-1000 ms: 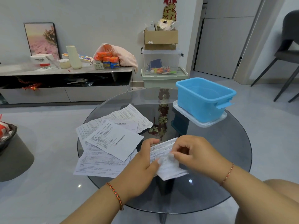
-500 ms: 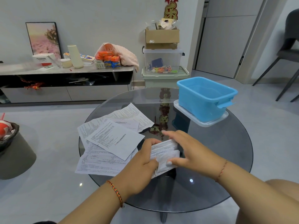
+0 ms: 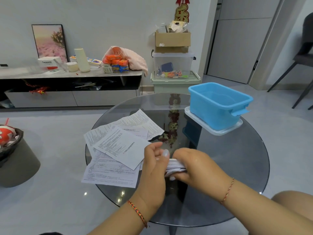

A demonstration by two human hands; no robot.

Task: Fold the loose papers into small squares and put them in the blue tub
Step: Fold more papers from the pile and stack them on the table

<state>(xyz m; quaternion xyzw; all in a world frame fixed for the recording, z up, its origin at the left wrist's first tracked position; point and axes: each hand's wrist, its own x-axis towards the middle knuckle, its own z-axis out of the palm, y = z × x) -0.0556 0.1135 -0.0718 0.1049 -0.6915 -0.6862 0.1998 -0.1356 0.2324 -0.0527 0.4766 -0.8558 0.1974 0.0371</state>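
— What's the surface like?
— A round, dark glass worktop (image 3: 237,167) on a pale grey floor (image 3: 50,200). It mirrors the red and gold ornament (image 3: 181,12) hanging on the white wall behind.

— And the room?
— A low sideboard (image 3: 71,85) runs along the wall, with a framed flower picture (image 3: 49,41), a cream cylinder (image 3: 82,60), orange and blue packets (image 3: 116,62) and a pink cloth (image 3: 132,56) on it. Beside it a cardboard box (image 3: 171,42) sits on a clear storage bin (image 3: 172,65), which stands on a green one (image 3: 175,82). A dark chair (image 3: 303,53) stands at the right, a grey stool with a bag (image 3: 10,139) at the left.

— Where are the papers?
— The loose papers (image 3: 118,148) lie fanned on the left half of the worktop. The folded paper (image 3: 174,167) is a thick little wad between both hands. The right hand (image 3: 196,165) has its fingers curled over it with the thumb beneath; the left hand (image 3: 155,165) pinches its near end.

— The blue tub?
— The blue tub (image 3: 218,104) stands on a white lid (image 3: 220,131) at the far right of the worktop, well apart from the hands.

— Any writing?
— A white box (image 3: 49,61) on the sideboard reads "Panasonic". The sheets' print is too small to read.
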